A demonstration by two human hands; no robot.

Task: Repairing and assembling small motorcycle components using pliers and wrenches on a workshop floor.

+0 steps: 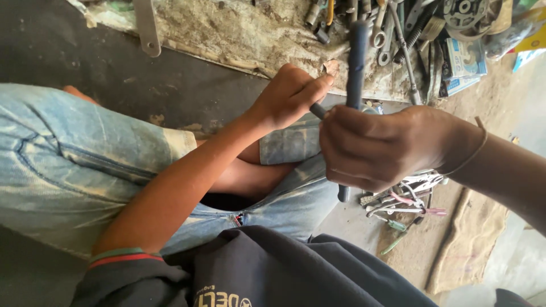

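My right hand [378,149] is closed in a fist around a long dark rod [358,54] that stands roughly upright in the picture, its lower end sticking out below the fist. My left hand [289,98] reaches in from the lower left and pinches a short dark piece [318,111] that juts sideways from the rod just beside my right fist. Both hands work above my crossed legs in faded blue jeans [74,165]. A thin band circles my right wrist.
A dirty cloth [239,34] at the top carries a heap of spanners and metal parts [392,28]. A flat metal bar [147,27] lies at its left. Loose screwdrivers and tools [406,199] and a burlap sack [466,244] lie on the floor at right.
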